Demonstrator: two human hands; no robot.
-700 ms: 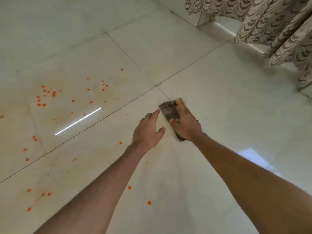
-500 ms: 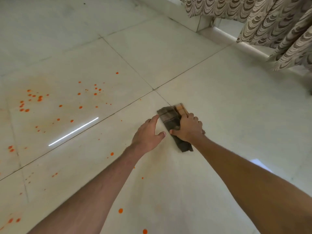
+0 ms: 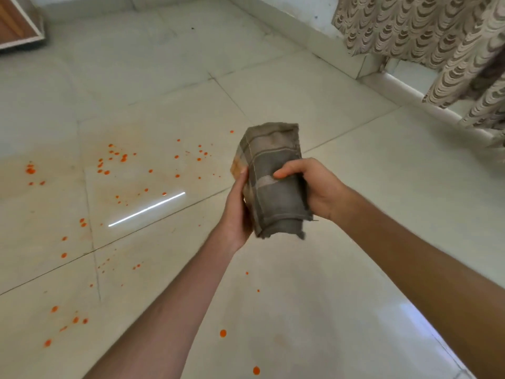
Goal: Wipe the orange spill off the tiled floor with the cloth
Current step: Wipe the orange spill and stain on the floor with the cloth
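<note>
A folded grey-brown cloth (image 3: 276, 192) with pale stripes is lifted off the floor, held upright between both hands. My right hand (image 3: 314, 184) grips its right edge, thumb across the front. My left hand (image 3: 236, 214) holds its left edge, where an orange stain shows. Orange drops (image 3: 123, 157) lie scattered over the pale floor tiles (image 3: 355, 160) to the left, with a faint orange smear around them. More orange drops (image 3: 222, 333) sit on the tile below my forearms.
A patterned curtain (image 3: 415, 31) hangs at the upper right above a white skirting ledge (image 3: 404, 90). A wooden, white-framed panel (image 3: 16, 26) stands at the upper left corner. A bright light streak (image 3: 147, 209) reflects off the tile.
The cloth was flat on the floor under my right hand; now both hands hold it raised. My left hand moved from the floor onto the cloth. The view has tilted up.
</note>
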